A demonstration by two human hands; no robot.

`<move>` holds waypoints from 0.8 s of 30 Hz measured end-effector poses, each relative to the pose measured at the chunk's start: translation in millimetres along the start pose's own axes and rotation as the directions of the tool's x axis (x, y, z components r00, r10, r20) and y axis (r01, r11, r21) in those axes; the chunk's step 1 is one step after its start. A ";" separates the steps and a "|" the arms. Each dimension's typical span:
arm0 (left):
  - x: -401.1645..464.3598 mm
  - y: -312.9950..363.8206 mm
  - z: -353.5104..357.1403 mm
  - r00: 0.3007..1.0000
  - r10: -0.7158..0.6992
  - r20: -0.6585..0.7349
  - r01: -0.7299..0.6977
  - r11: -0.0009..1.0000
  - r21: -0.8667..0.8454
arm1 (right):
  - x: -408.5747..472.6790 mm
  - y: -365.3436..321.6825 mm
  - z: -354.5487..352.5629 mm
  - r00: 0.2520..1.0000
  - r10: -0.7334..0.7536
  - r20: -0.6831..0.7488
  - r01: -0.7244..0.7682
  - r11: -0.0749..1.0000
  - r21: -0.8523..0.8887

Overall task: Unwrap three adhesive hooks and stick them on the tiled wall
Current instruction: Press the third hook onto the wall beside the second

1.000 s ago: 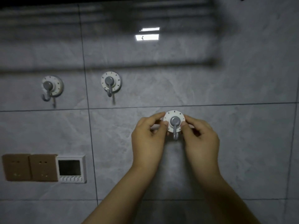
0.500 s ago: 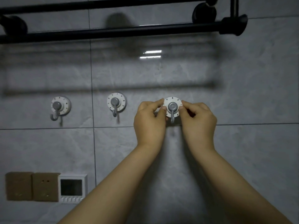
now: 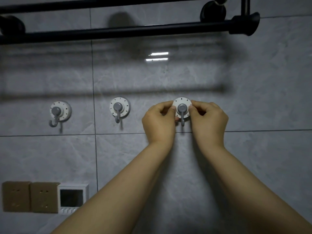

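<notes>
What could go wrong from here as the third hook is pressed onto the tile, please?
The third hook is pinched at its rim by the left hand and right hand, so it may bond tilted or weakly at its centre. It also sits just above the grout line; slipping down could leave its pad bridging the seam. It may end out of line with the middle hook.
</notes>
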State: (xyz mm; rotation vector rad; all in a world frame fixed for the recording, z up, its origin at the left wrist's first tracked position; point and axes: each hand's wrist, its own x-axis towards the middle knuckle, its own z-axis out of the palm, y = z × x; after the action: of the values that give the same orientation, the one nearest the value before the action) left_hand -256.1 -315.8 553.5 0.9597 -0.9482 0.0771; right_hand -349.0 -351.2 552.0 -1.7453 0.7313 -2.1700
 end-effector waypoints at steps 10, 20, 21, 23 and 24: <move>1.8 1.0 2.5 1.000 -0.014 -0.005 0.013 0.997 -0.080 | 9.1 1.3 0.7 1.000 0.013 -0.008 -0.013 1.000 0.028; 11.6 -2.6 4.4 1.000 0.028 -0.010 -0.029 0.999 -0.045 | 20.1 8.9 6.0 0.999 -0.036 0.023 0.036 0.999 -0.013; 13.4 -4.1 4.7 0.999 0.034 -0.021 -0.035 0.999 -0.040 | 20.7 10.0 5.8 0.998 -0.063 0.026 0.063 0.998 -0.020; 16.3 -8.1 5.3 0.997 0.065 -0.044 -0.065 0.998 0.012 | 21.0 13.1 4.5 0.993 -0.111 0.037 0.112 0.993 -0.025; 17.8 -9.6 5.6 0.995 0.089 -0.053 -0.086 0.995 0.059 | 22.5 14.3 3.8 0.992 -0.122 0.046 0.123 0.992 -0.017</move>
State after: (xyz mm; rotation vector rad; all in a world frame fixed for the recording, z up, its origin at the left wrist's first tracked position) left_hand -244.5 -331.5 561.2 0.9634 -0.9408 0.2045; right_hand -352.3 -375.2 563.7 -1.8888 0.6536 -2.2004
